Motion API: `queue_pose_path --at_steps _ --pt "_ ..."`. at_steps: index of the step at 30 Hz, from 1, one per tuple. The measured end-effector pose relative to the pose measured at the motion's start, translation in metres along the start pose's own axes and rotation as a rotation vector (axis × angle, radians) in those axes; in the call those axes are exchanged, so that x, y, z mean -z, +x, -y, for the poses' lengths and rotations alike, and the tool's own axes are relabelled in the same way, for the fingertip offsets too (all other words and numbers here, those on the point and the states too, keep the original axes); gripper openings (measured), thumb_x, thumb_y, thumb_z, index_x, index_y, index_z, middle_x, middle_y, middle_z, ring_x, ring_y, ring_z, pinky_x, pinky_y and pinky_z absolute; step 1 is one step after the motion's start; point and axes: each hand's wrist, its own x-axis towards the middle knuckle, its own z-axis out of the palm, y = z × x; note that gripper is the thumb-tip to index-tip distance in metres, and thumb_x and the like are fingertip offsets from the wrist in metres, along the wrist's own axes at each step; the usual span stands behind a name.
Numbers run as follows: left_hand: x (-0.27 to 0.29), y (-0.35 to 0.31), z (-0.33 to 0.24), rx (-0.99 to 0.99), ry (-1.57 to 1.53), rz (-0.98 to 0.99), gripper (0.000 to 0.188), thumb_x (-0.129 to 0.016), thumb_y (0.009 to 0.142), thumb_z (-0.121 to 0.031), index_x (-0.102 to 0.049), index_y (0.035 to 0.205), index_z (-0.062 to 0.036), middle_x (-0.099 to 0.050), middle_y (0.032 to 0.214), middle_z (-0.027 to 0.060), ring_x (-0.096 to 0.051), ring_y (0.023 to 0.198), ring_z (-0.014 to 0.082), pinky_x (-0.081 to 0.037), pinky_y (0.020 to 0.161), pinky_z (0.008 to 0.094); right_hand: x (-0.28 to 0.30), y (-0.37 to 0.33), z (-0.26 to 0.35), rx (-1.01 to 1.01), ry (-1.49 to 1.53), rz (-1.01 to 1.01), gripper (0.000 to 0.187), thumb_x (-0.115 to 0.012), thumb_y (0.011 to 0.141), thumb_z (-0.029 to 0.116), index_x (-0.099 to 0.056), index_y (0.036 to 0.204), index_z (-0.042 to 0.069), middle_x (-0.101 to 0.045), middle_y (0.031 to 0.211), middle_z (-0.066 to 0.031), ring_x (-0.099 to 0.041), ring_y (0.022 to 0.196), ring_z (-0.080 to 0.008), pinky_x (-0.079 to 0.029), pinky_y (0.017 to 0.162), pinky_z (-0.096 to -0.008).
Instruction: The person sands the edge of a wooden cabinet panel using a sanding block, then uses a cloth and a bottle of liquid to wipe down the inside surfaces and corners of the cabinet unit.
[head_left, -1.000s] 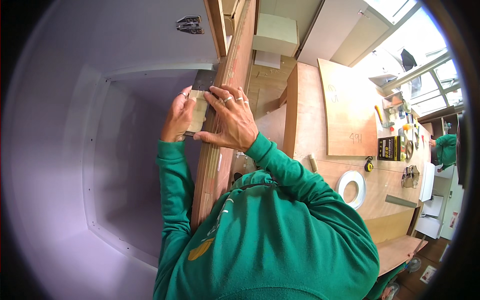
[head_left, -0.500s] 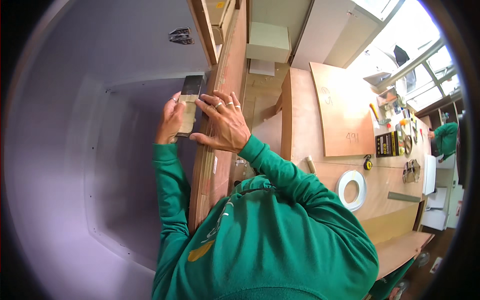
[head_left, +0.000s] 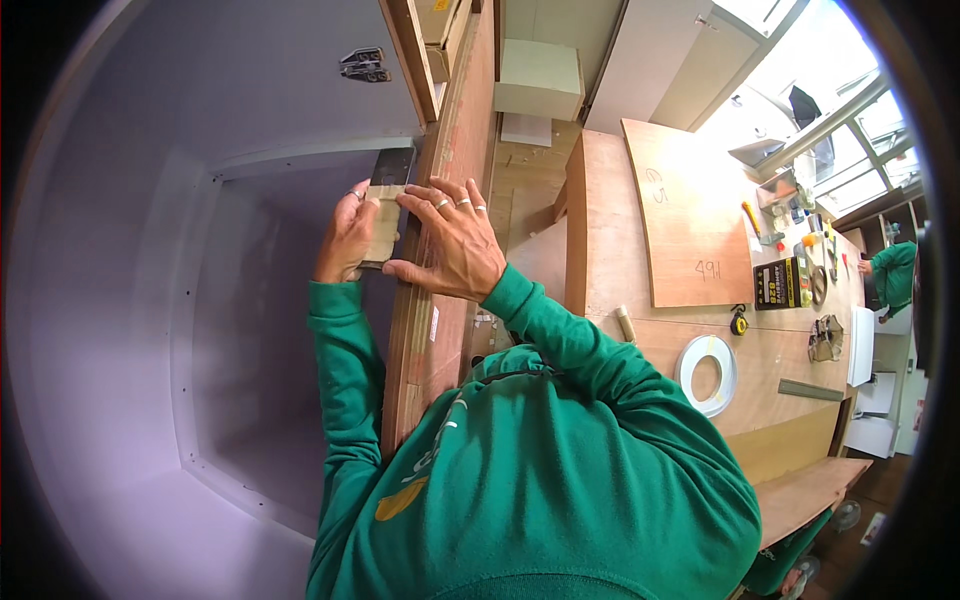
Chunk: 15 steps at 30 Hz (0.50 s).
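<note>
Shifted slightly upward-right since the previous frame, the tan rectangular wooden block (head_left: 388, 222) is gripped, upper-left of centre, by the left hand (head_left: 343, 238); its right edge is touched by the spread right hand (head_left: 458, 243).

Both hands (head_left: 343, 237) (head_left: 455, 240) at a tan block (head_left: 386, 226) beside thick wooden boards (head_left: 413, 345)

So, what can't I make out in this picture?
All in the head view:
- Left hand: some fingers, hidden behind the block.
- Block: its far face, turned away.
- Box: its far end, cut off by the upper edge.
- Person at right: partly lost in the dark rim.
- Window: outdoor details, washed out by glare.
</note>
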Motion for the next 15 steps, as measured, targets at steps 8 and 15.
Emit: queue_pose_path --at_steps 8,15 --pt "-0.004 -0.001 -0.010 0.004 0.048 0.017 0.046 -0.044 0.098 -0.018 -0.042 0.140 0.0014 -0.064 0.096 0.0085 -0.062 0.067 0.0140 -0.053 0.058 0.0278 -0.002 0.002 -0.003 0.008 -0.004 -0.024 0.086 -0.070 0.072 0.068 -0.056 0.131 0.007 -0.057 0.130 -0.0096 -0.043 0.130 -0.0368 -0.021 0.112 -0.0659" --pt "0.017 0.002 -0.001 -0.104 -0.010 -0.060 0.044 -0.044 0.098 -0.017 -0.046 0.138 -0.0001 -0.064 0.093 0.0070 -0.061 0.064 0.0130 -0.052 0.056 0.0270 0.007 0.024 -0.025 0.065 -0.052 -0.052 0.061 -0.065 0.083 0.056 -0.063 0.123 0.010 -0.059 0.121 -0.0120 -0.050 0.118 -0.0348 -0.031 0.105 -0.0585"
